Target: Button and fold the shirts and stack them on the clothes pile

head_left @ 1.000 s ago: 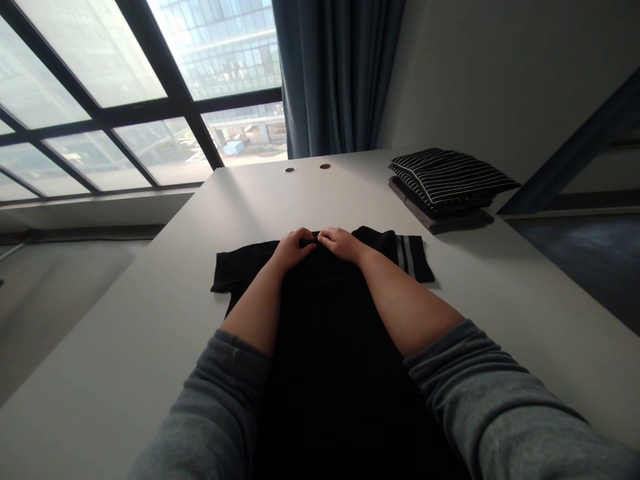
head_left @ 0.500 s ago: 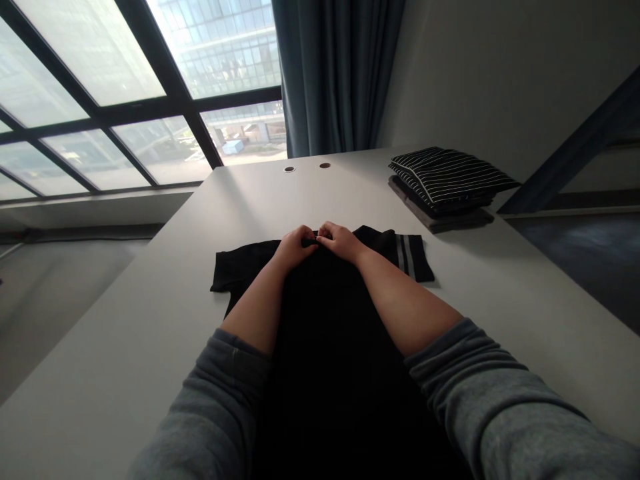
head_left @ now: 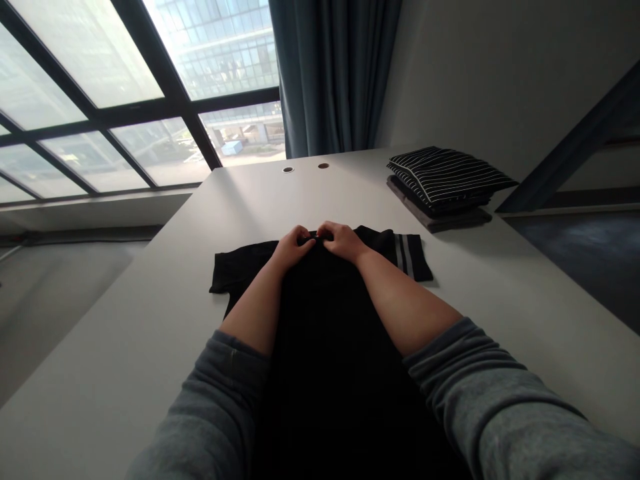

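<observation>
A black short-sleeved shirt point(head_left: 330, 347) lies spread on the white table, its collar end away from me. Two grey stripes cross its right sleeve; the left sleeve looks plain black. At the middle of the collar edge, my left hand point(head_left: 295, 247) pinches the fabric between thumb and fingers. Close beside it, my right hand point(head_left: 340, 239) is closed on the same edge, the fingertips of both nearly meeting. My forearms cover parts of the shirt's sides, and its lower end runs out of view beneath me.
A stack of folded clothes point(head_left: 445, 180), with a black-and-white striped piece on top, sits at the table's far right. Two round cable holes point(head_left: 306, 168) are set near the far edge of the table point(head_left: 165, 300). Behind stand a blue curtain point(head_left: 335, 73) and a large window point(head_left: 125, 87).
My hands stay at the collar edge, with only a small shift of the fingers. The shirt and the stack lie as before; the view has moved very slightly.
</observation>
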Demonstrator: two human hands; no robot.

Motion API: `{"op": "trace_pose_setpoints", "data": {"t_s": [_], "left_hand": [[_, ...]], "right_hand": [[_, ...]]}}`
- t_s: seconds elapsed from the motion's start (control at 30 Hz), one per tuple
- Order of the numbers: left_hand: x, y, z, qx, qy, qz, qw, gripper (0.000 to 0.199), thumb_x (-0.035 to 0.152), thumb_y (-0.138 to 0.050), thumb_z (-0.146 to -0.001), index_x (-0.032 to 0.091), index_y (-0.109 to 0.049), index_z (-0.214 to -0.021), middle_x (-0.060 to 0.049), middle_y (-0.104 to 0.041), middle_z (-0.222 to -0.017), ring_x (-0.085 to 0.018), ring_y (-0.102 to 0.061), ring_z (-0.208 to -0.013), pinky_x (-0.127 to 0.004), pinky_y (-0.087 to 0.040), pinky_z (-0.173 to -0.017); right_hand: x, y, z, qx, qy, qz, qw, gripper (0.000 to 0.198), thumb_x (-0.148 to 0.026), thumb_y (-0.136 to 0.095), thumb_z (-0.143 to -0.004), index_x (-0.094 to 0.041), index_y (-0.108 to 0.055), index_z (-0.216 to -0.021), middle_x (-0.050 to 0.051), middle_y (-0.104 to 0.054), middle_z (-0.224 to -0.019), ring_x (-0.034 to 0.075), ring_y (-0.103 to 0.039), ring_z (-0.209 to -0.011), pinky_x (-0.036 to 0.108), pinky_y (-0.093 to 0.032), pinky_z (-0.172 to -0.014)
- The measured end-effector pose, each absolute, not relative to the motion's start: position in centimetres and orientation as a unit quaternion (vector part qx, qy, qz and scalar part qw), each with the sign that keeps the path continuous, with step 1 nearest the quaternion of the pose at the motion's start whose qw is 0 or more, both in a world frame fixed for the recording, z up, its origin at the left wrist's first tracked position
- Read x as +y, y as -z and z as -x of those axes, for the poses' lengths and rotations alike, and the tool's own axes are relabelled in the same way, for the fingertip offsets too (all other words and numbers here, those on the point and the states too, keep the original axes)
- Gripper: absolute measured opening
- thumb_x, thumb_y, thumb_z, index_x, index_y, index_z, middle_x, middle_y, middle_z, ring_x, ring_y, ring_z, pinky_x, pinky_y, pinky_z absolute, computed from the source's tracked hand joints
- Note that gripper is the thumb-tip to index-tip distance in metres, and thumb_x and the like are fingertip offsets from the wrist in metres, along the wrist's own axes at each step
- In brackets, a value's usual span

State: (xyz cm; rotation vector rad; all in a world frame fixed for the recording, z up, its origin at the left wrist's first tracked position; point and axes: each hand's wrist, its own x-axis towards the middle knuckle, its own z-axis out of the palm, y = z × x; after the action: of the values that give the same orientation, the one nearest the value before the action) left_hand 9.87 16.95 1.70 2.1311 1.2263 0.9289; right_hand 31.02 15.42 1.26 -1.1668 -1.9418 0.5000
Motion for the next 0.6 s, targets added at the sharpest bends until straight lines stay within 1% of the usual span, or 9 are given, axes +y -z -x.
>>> {"op": "trace_pose_setpoints", "data": {"t_s": [0.1, 0.2, 0.27, 0.37, 0.43, 0.5, 0.57, 0.6], "left_hand": [[16.9, -2.0, -9.9, 0.470, -0.332, -0.786, 0.228, 0.015, 0.035, -0.070, -0.088, 0.025, -0.063, -0.096, -0.002, -0.071, -0.099, -0.022, -0.064, -0.094, -0.039, -0.051, -0.093], [16.9, -2.1, -9.8, 0.473, -0.323, -0.800, 0.178, 0.015, 0.034, -0.070, -0.089, 0.025, -0.067, -0.100, -0.004, -0.072, -0.106, -0.026, -0.063, -0.106, -0.044, -0.048, -0.103], [16.8, -2.2, -9.6, 0.479, -0.310, -0.809, 0.142, 0.022, 0.035, -0.072, -0.088, 0.027, -0.068, -0.108, -0.005, -0.069, -0.119, -0.028, -0.061, -0.117, -0.046, -0.046, -0.110], [16.7, -2.4, -9.4, 0.534, -0.287, -0.791, 0.085, 0.036, 0.039, -0.076, -0.086, 0.029, -0.066, -0.119, -0.007, -0.062, -0.134, -0.030, -0.059, -0.125, -0.046, -0.046, -0.111], [16.7, -2.4, -9.4, 0.590, -0.265, -0.760, 0.062, 0.039, 0.042, -0.076, -0.087, 0.027, -0.064, -0.121, -0.009, -0.062, -0.132, -0.030, -0.061, -0.122, -0.045, -0.049, -0.107], [16.9, -2.3, -9.5, 0.623, -0.224, -0.747, 0.067, 0.033, 0.044, -0.072, -0.090, 0.025, -0.065, -0.117, -0.010, -0.066, -0.125, -0.029, -0.064, -0.116, -0.043, -0.052, -0.102], [17.2, -2.0, -9.5, 0.616, -0.179, -0.764, 0.074, 0.027, 0.044, -0.067, -0.094, 0.025, -0.067, -0.112, -0.010, -0.068, -0.123, -0.029, -0.064, -0.118, -0.042, -0.051, -0.103], [17.3, -1.8, -9.5, 0.606, -0.164, -0.775, 0.071, 0.026, 0.044, -0.065, -0.096, 0.025, -0.067, -0.112, -0.009, -0.068, -0.126, -0.030, -0.063, -0.122, -0.043, -0.049, -0.106]], "right_hand": [[15.7, -1.4, -31.2, -0.766, -0.113, 0.502, 0.384, 0.027, -0.009, -0.059, -0.076, -0.020, -0.072, -0.097, 0.007, -0.072, -0.098, 0.025, -0.064, -0.096, 0.038, -0.051, -0.093], [15.8, -1.8, -31.4, -0.740, -0.063, 0.552, 0.378, 0.020, -0.012, -0.059, -0.083, -0.019, -0.072, -0.097, 0.011, -0.073, -0.103, 0.030, -0.061, -0.105, 0.045, -0.047, -0.102], [15.5, -2.3, -31.4, -0.717, -0.033, 0.589, 0.370, 0.018, -0.016, -0.057, -0.089, -0.019, -0.071, -0.101, 0.013, -0.072, -0.108, 0.032, -0.059, -0.112, 0.046, -0.044, -0.104], [15.1, -2.7, -31.2, -0.701, 0.004, 0.630, 0.335, 0.022, -0.018, -0.053, -0.092, -0.019, -0.071, -0.104, 0.013, -0.071, -0.114, 0.031, -0.057, -0.114, 0.044, -0.043, -0.103], [14.9, -2.8, -31.0, -0.708, -0.003, 0.640, 0.299, 0.024, -0.016, -0.051, -0.091, -0.020, -0.072, -0.102, 0.012, -0.070, -0.115, 0.029, -0.058, -0.113, 0.044, -0.043, -0.102], [15.0, -2.6, -30.8, -0.717, -0.030, 0.648, 0.257, 0.026, -0.016, -0.051, -0.090, -0.021, -0.075, -0.098, 0.010, -0.071, -0.115, 0.028, -0.060, -0.113, 0.046, -0.043, -0.103], [15.1, -2.3, -30.7, -0.719, -0.054, 0.656, 0.221, 0.028, -0.018, -0.051, -0.091, -0.023, -0.077, -0.100, 0.008, -0.070, -0.119, 0.028, -0.060, -0.117, 0.049, -0.042, -0.108], [15.2, -2.2, -30.7, -0.718, -0.060, 0.661, 0.208, 0.029, -0.020, -0.051, -0.092, -0.024, -0.077, -0.104, 0.008, -0.069, -0.124, 0.028, -0.059, -0.120, 0.052, -0.041, -0.111]]}}
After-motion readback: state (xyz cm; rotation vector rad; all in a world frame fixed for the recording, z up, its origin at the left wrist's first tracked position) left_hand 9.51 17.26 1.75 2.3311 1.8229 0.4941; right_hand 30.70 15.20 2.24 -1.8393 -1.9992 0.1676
